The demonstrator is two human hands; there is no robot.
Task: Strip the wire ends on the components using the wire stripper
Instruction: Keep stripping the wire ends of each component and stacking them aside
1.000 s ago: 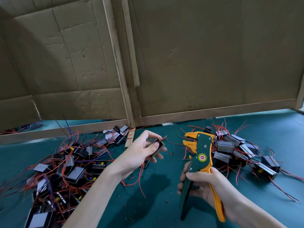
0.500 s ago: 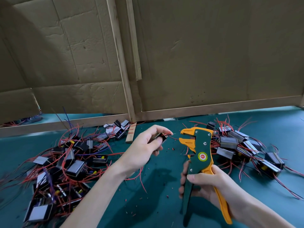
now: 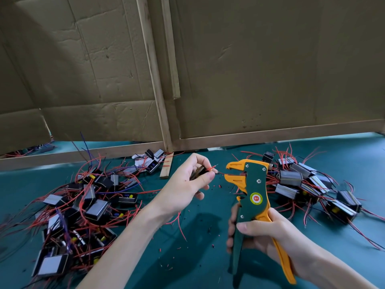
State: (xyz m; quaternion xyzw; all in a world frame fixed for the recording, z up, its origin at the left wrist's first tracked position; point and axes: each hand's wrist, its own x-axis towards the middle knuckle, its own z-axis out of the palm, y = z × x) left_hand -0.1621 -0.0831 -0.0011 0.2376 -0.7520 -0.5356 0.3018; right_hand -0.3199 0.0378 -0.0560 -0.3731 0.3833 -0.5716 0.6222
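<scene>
Seen from the head camera, the left hand (image 3: 183, 184) has its fingers clamped on a small component (image 3: 198, 173), whose red wire (image 3: 211, 168) points at the jaws of the wire stripper (image 3: 253, 188). The stripper is upright just beside it, above the green surface (image 3: 198, 257). The right hand (image 3: 264, 232) has its fingers wrapped round the handles.

One wire stripper (image 3: 255, 184). One component (image 3: 197, 173) held up. Two piles of wired components on one desk (image 3: 208, 268), left pile (image 3: 83, 205) and right pile (image 3: 308, 184), each too tangled to count. Two cardboard panels (image 3: 83, 69) (image 3: 270, 69) behind.
</scene>
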